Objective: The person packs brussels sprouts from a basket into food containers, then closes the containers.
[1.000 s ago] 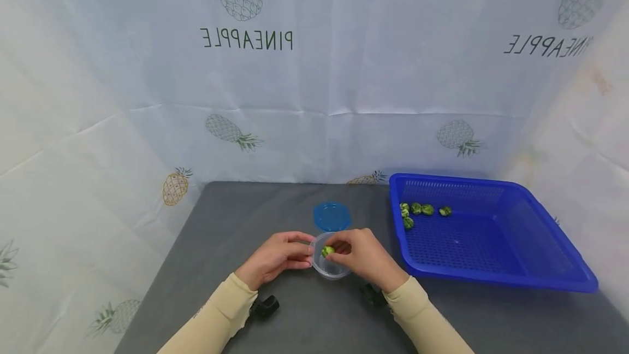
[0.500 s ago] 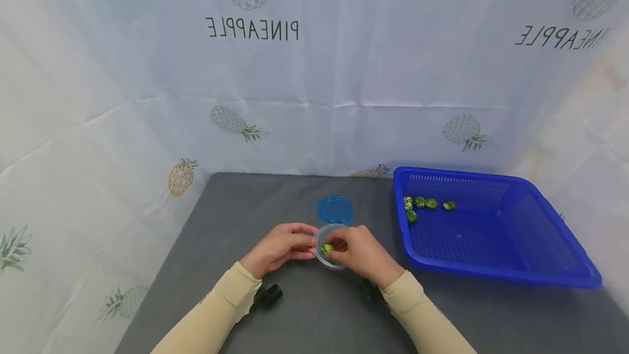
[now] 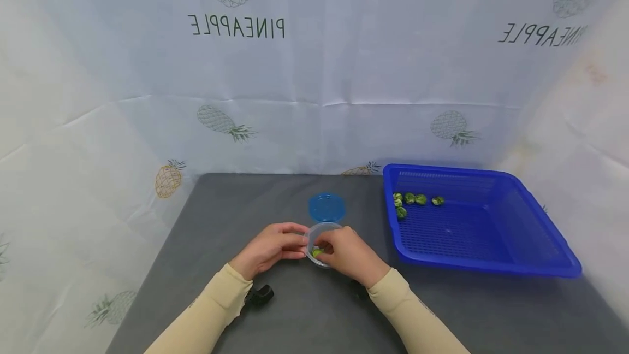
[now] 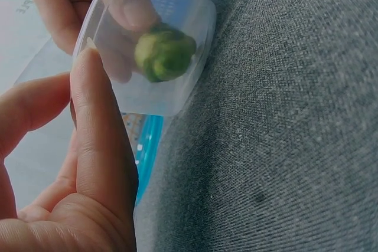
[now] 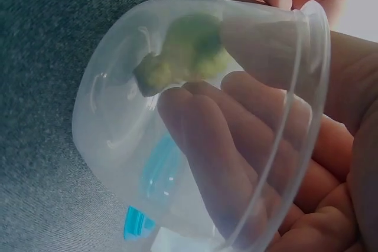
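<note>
The left hand (image 3: 271,247) holds a clear plastic cup (image 5: 94,122) by its rim; the right hand (image 3: 351,253) dips inside — fingertips pinching a Brussels sprout (image 3: 317,253) low in the cup. Open tabletop (image 3: 221,206) stretches leftward — the blue basket's (image 3: 393,228) wall stands off right.

sprout (image 4: 166,56): blurred through cup (image 4: 147,97) | sleeves (image 3: 201,310): cut off at head view's bottom

- Noted grey, woven-textured tabletop (image 3: 255,201).
- Observed pale cloth (image 3: 295,70) hung behind and along both sides, creased, printed with pineapples (image 3: 168,181) and reversed "PINEAPPLE" lettering (image 3: 247,27).
- Logged blue, rectangular, perforated basket (image 3: 459,236) on tabletop's right side.
- Saw blue lid (image 3: 327,207) lying flat, left of basket.
</note>
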The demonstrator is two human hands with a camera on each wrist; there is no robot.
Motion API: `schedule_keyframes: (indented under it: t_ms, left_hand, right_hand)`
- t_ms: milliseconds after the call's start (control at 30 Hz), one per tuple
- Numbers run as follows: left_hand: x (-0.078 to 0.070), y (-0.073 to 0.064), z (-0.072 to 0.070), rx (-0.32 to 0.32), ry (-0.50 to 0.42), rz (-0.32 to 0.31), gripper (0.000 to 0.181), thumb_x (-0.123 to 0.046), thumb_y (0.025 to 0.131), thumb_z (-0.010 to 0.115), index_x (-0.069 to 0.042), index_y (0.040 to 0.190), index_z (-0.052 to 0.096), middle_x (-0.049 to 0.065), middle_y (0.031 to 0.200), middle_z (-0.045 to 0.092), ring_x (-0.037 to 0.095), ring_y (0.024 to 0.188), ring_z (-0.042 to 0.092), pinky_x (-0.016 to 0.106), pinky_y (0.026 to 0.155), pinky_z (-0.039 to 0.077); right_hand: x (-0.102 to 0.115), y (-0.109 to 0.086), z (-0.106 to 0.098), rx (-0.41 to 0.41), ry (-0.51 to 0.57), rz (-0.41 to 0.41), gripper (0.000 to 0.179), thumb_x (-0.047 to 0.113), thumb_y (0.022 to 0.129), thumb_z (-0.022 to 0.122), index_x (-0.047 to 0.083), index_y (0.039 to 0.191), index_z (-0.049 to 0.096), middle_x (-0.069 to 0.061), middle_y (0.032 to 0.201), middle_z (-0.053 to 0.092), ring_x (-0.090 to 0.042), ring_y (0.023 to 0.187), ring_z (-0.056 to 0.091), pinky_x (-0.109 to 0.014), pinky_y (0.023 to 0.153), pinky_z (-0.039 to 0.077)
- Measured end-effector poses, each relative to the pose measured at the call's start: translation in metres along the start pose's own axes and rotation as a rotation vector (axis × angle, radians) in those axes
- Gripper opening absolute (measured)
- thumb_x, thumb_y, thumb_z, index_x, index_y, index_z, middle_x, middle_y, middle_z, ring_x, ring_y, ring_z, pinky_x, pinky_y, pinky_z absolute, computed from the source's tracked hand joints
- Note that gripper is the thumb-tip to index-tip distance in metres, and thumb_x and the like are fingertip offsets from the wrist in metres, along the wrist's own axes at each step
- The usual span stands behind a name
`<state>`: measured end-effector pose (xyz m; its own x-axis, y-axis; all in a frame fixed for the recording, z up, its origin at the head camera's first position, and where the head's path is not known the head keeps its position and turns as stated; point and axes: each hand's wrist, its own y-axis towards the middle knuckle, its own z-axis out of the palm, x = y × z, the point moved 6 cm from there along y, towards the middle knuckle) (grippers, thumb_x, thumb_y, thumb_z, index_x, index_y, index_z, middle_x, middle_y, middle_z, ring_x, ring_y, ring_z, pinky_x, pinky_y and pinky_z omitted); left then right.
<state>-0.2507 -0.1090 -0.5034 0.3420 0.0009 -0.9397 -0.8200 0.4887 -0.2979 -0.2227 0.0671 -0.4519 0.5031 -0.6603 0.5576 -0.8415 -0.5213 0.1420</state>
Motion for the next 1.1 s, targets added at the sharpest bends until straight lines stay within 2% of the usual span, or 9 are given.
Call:
schedule_keyframes:
  t_ms: [133, 267, 433, 567, 700, 833, 933, 1100]
  left_hand:
    - [0.001, -0.001, -0.001, -0.002, 0.000, -0.009, 0.047, -0.014, 0.102, 0.076, 0.003, 0.143, 0.062, 0.007, 0.103, 0.078, 0.014, 0.089, 0.078, 0.029, 0.086, 0.068]
    - [0.003, -0.002, 0.000, 0.006, -0.003, -0.019, 0.048, -0.015, 0.101, 0.077, 0.003, 0.144, 0.062, 0.008, 0.104, 0.077, 0.014, 0.090, 0.078, 0.030, 0.086, 0.068]
    - [0.004, -0.001, -0.001, 0.013, -0.012, -0.028, 0.049, -0.015, 0.101, 0.077, 0.003, 0.144, 0.062, 0.007, 0.103, 0.077, 0.013, 0.089, 0.078, 0.030, 0.087, 0.068]
    - [0.004, 0.000, -0.001, 0.014, -0.019, -0.026, 0.051, -0.014, 0.100, 0.078, 0.004, 0.144, 0.061, 0.008, 0.102, 0.077, 0.013, 0.088, 0.078, 0.030, 0.087, 0.068]
    - [0.003, 0.001, 0.000, 0.026, -0.024, -0.029, 0.052, -0.014, 0.100, 0.078, 0.005, 0.146, 0.060, 0.007, 0.101, 0.077, 0.012, 0.088, 0.078, 0.029, 0.086, 0.068]
    - [0.003, 0.001, 0.001, 0.031, -0.020, -0.033, 0.053, -0.013, 0.101, 0.077, 0.005, 0.147, 0.058, 0.006, 0.100, 0.077, 0.012, 0.088, 0.078, 0.029, 0.086, 0.068]
    - [0.004, 0.000, 0.000, 0.032, -0.018, -0.038, 0.054, -0.013, 0.102, 0.076, 0.006, 0.148, 0.056, 0.006, 0.099, 0.077, 0.012, 0.088, 0.078, 0.028, 0.085, 0.067]
    - [0.005, 0.000, 0.001, 0.039, -0.040, -0.055, 0.055, -0.012, 0.102, 0.076, 0.005, 0.150, 0.055, 0.007, 0.100, 0.078, 0.012, 0.089, 0.078, 0.028, 0.085, 0.067]
  right_hand:
    - [0.001, -0.001, -0.002, 0.011, 0.007, -0.004, 0.015, 0.015, 0.095, 0.084, 0.009, 0.108, 0.083, -0.003, 0.098, 0.082, -0.010, 0.086, 0.075, -0.030, 0.081, 0.066]
    - [0.004, -0.008, -0.018, 0.005, 0.013, 0.006, 0.020, 0.018, 0.096, 0.084, 0.010, 0.115, 0.083, -0.004, 0.105, 0.083, -0.012, 0.091, 0.076, -0.031, 0.083, 0.065]
    - [0.005, -0.020, -0.056, -0.061, -0.020, 0.066, 0.026, 0.019, 0.096, 0.084, 0.011, 0.121, 0.081, -0.005, 0.112, 0.082, -0.014, 0.096, 0.077, -0.036, 0.086, 0.066]
    - [-0.005, -0.029, -0.096, -0.079, -0.069, 0.122, 0.026, 0.019, 0.097, 0.084, 0.014, 0.122, 0.081, -0.002, 0.114, 0.082, -0.014, 0.098, 0.077, -0.038, 0.088, 0.067]
    - [-0.032, -0.039, -0.136, -0.071, -0.095, 0.159, 0.025, 0.022, 0.099, 0.081, 0.015, 0.123, 0.080, 0.000, 0.114, 0.082, -0.015, 0.099, 0.077, -0.039, 0.088, 0.067]
    - [-0.074, -0.043, -0.165, -0.055, -0.091, 0.214, 0.024, 0.023, 0.101, 0.079, 0.013, 0.123, 0.080, 0.000, 0.111, 0.082, -0.017, 0.099, 0.077, -0.045, 0.089, 0.066]
    - [-0.110, -0.045, -0.172, -0.018, -0.078, 0.276, 0.026, 0.023, 0.102, 0.077, 0.010, 0.125, 0.079, -0.002, 0.113, 0.082, -0.020, 0.103, 0.077, -0.049, 0.092, 0.065]
    - [-0.157, -0.042, -0.168, 0.068, -0.044, 0.335, 0.028, 0.020, 0.102, 0.077, 0.006, 0.126, 0.079, -0.008, 0.117, 0.081, -0.026, 0.106, 0.077, -0.052, 0.095, 0.064]
